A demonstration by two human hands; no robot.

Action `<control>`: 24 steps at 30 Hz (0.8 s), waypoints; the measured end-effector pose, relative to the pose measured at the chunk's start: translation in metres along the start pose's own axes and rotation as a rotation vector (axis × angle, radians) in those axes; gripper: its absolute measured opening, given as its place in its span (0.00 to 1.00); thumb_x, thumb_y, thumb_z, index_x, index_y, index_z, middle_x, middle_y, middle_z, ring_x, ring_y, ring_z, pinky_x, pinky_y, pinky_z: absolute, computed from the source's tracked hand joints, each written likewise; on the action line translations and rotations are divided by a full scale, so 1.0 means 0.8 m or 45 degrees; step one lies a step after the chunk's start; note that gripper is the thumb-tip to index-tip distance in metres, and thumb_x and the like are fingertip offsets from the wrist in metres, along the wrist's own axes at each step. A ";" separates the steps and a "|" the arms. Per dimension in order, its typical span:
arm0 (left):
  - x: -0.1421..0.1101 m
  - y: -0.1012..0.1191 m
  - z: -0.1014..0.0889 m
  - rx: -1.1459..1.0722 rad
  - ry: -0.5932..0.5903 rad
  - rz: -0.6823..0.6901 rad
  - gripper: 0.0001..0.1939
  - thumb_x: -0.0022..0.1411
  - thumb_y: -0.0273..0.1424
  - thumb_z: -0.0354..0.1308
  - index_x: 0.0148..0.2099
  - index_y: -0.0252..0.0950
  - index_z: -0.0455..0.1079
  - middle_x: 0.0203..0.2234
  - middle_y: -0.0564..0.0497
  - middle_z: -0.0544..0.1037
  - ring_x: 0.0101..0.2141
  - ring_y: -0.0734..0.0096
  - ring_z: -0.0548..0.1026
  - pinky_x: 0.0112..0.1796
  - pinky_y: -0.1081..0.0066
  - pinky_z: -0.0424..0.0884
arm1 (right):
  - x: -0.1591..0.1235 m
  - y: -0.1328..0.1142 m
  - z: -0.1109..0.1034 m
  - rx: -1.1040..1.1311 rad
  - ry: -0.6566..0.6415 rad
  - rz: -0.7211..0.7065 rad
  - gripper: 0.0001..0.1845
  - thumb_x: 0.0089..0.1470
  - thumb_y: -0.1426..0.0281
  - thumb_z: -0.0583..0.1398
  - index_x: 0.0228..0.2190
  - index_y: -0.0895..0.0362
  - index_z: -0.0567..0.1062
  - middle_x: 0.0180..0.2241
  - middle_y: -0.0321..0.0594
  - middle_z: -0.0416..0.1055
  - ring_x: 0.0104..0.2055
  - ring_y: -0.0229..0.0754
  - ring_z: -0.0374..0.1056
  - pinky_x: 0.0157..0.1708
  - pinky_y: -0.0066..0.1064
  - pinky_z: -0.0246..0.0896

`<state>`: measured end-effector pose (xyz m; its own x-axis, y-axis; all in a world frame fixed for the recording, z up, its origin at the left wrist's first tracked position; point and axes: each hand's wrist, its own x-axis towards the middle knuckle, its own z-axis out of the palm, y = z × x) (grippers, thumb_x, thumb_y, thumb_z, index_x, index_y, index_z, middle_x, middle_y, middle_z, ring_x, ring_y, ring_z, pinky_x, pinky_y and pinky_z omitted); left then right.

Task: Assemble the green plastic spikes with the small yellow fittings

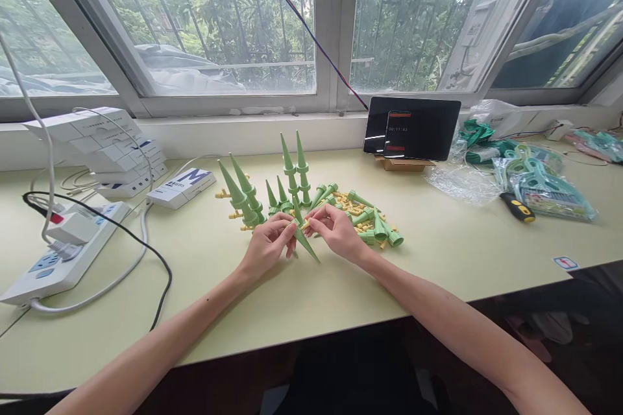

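Observation:
My left hand (268,237) is closed around a green plastic watering spike (307,248), its pointed end slanting down to the right. My right hand (339,232) pinches a small yellow valve (305,225) against the side of that spike; whether it is seated in a hole I cannot tell. Behind my left hand stand several green spikes (238,191), tips up, with yellow valves (222,194) sticking out of their sides. Two taller stacks of spikes (302,172) rise farther back. Beside my right hand lies a pile of loose green spikes (379,227) and yellow pieces.
A tablet (438,130) showing a timer leans on a cardboard box (403,164). At left are a power strip (73,259) with cables and stacked white boxes (111,149). Packaged teal hangers (549,188) and a black-yellow screwdriver handle (517,207) lie at right.

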<state>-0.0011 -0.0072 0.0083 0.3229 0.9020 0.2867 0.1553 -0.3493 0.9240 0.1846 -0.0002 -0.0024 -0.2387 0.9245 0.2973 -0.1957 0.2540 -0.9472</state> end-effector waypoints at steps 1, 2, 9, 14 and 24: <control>0.000 0.000 0.000 -0.007 0.001 -0.001 0.19 0.66 0.41 0.57 0.26 0.36 0.75 0.24 0.49 0.72 0.21 0.73 0.71 0.22 0.70 0.70 | 0.000 0.000 0.000 -0.003 -0.002 -0.003 0.20 0.52 0.54 0.65 0.28 0.56 0.66 0.37 0.40 0.70 0.30 0.38 0.74 0.36 0.36 0.75; 0.000 0.000 0.000 -0.011 0.003 -0.001 0.19 0.66 0.41 0.57 0.26 0.36 0.75 0.25 0.49 0.72 0.21 0.73 0.71 0.22 0.70 0.70 | 0.000 0.000 0.000 -0.009 -0.002 -0.005 0.20 0.52 0.53 0.65 0.28 0.56 0.66 0.37 0.40 0.70 0.30 0.38 0.73 0.35 0.36 0.75; 0.001 -0.002 -0.001 0.004 0.013 0.029 0.18 0.66 0.40 0.57 0.28 0.35 0.75 0.30 0.48 0.72 0.19 0.77 0.70 0.22 0.70 0.70 | 0.000 0.001 -0.001 -0.065 -0.011 -0.010 0.21 0.52 0.53 0.64 0.28 0.56 0.66 0.32 0.39 0.71 0.29 0.38 0.72 0.32 0.35 0.73; 0.001 -0.005 -0.002 0.039 0.012 0.056 0.16 0.66 0.39 0.57 0.30 0.33 0.75 0.36 0.48 0.70 0.17 0.82 0.69 0.21 0.72 0.69 | 0.000 0.002 -0.003 -0.130 -0.017 -0.021 0.19 0.54 0.54 0.64 0.28 0.57 0.67 0.27 0.38 0.72 0.28 0.39 0.73 0.33 0.34 0.72; 0.000 -0.010 -0.005 0.122 0.024 0.077 0.16 0.67 0.38 0.56 0.31 0.33 0.74 0.36 0.48 0.70 0.17 0.83 0.68 0.20 0.73 0.68 | 0.000 0.003 -0.004 -0.149 -0.034 0.030 0.19 0.54 0.54 0.64 0.28 0.57 0.67 0.22 0.37 0.72 0.25 0.39 0.72 0.28 0.33 0.71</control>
<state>-0.0059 -0.0036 0.0017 0.3165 0.8829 0.3468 0.2249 -0.4250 0.8768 0.1870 0.0008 -0.0047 -0.2675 0.9231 0.2762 -0.0777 0.2650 -0.9611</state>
